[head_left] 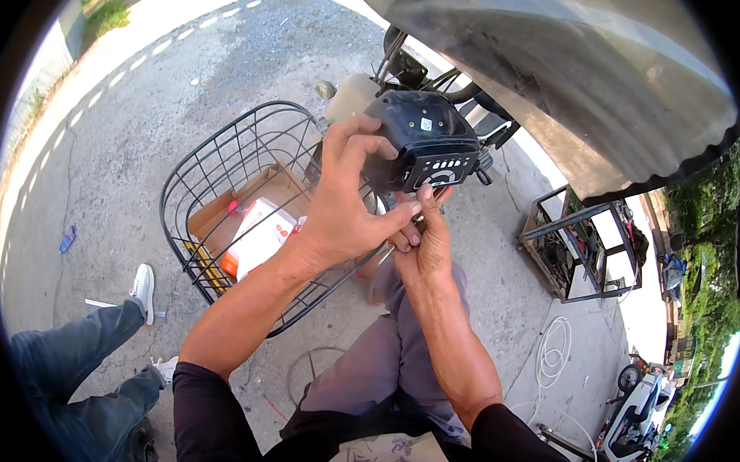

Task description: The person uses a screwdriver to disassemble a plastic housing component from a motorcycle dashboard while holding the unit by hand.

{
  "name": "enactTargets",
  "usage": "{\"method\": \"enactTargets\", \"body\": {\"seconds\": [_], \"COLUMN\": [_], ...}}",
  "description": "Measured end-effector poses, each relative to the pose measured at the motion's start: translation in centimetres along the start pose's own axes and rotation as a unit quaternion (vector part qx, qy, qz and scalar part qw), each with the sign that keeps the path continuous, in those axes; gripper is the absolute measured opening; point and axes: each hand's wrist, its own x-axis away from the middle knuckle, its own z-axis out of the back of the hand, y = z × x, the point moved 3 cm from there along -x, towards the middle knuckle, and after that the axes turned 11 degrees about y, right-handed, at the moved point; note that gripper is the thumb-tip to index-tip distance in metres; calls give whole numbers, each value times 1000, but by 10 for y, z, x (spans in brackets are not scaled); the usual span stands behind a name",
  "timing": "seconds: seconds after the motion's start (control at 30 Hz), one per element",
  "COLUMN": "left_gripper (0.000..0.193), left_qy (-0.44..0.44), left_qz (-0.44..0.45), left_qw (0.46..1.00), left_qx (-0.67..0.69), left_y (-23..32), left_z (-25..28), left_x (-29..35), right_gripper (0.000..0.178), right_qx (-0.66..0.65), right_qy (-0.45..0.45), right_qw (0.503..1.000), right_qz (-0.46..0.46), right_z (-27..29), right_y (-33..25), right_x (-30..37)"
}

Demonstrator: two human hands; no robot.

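While both forearms rise from the lower edge of the head view, the left hand (342, 206) is spread with its fingers curled over the near left corner of a black plastic dashboard housing with a row of small pale buttons (426, 143), which sits on the handlebar of a scooter just above the rear rim of a black wire basket (194, 176). That hand is closed on the housing, thumb pointing right toward the other hand. Just beneath the lower edge of the housing, the right hand (423, 241) has its fingers pinched together on a small thin object at the fingertips; what the object is cannot be told, as it is too small and partly hidden. The two hands touch, or nearly so, at the thumb and fingertips. Inside the basket lies a brown cardboard box (211, 221) with its flaps open, and in it rests a white and red carton (256, 235) against the box's right side. Black cables and brake levers (473, 92) run off behind the housing toward the upper right. Below the hands are the person's grey trousers (365, 369). On the concrete ground (188, 78), at the lower left, another person's leg in dark jeans ends in a white sneaker (143, 288). To the right stands a dark metal frame rack (573, 246), and a coil of white cable (553, 351) lies on the ground near it.
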Motion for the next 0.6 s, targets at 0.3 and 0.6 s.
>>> {"method": "enactTargets", "body": {"seconds": [0.3,0.6], "left_gripper": [98,95], "left_qy": [7,8], "left_qz": [181,202], "left_qw": [981,974], "left_qx": [73,105], "left_y": [-22,-25], "left_z": [-18,-20], "left_x": [15,13], "right_gripper": [22,27], "right_qx": [-4,55], "right_qy": [-12,15], "right_qw": [1000,998], "right_qz": [-11,-2], "right_z": [13,10], "right_y": [7,1], "right_x": [-9,0]}}
